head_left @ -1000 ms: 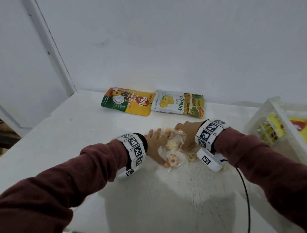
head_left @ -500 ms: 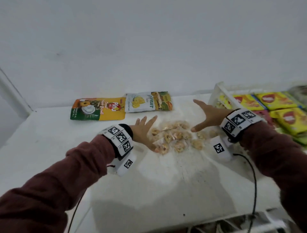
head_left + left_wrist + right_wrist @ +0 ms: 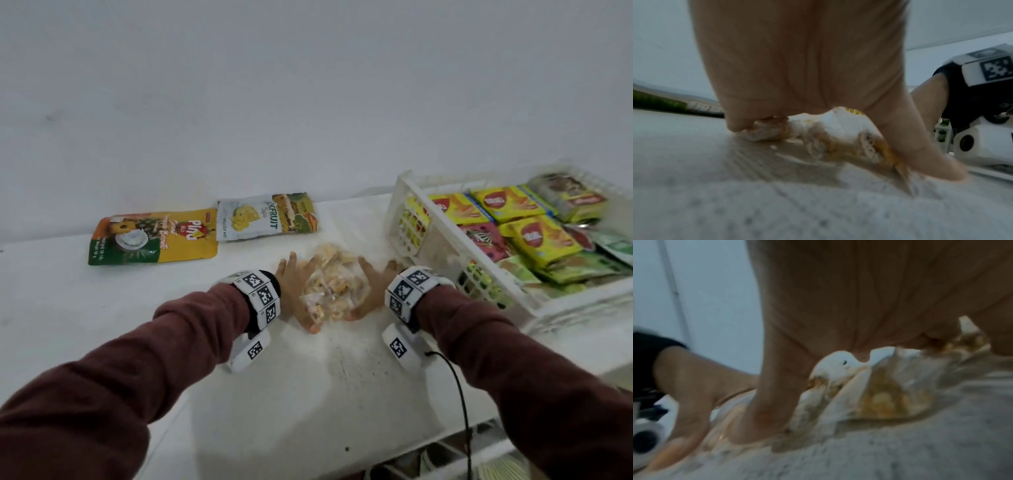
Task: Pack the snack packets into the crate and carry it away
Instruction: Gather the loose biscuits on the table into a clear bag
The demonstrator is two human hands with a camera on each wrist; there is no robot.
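Observation:
A heap of small clear-wrapped snack packets (image 3: 330, 284) lies on the white table (image 3: 308, 394). My left hand (image 3: 294, 287) presses its left side and my right hand (image 3: 373, 287) its right side, palms facing each other, fingers stretched forward, thumbs low at the near edge. In the left wrist view my left hand (image 3: 797, 65) cups the packets (image 3: 828, 141). The right wrist view shows my right hand (image 3: 859, 296) against the heap (image 3: 879, 394). The white slatted crate (image 3: 407, 219) stands just right of my right hand and holds several yellow, pink and green packets.
Two flat pouches lie at the back by the wall: a yellow-green pineapple pouch (image 3: 154, 236) and a white jackfruit pouch (image 3: 267, 216). A black cable (image 3: 459, 394) hangs from my right wrist over the table's near edge.
Half a second ago my hands were spread apart around loosely scattered packets. They have since closed in from both sides and pushed the packets into one heap.

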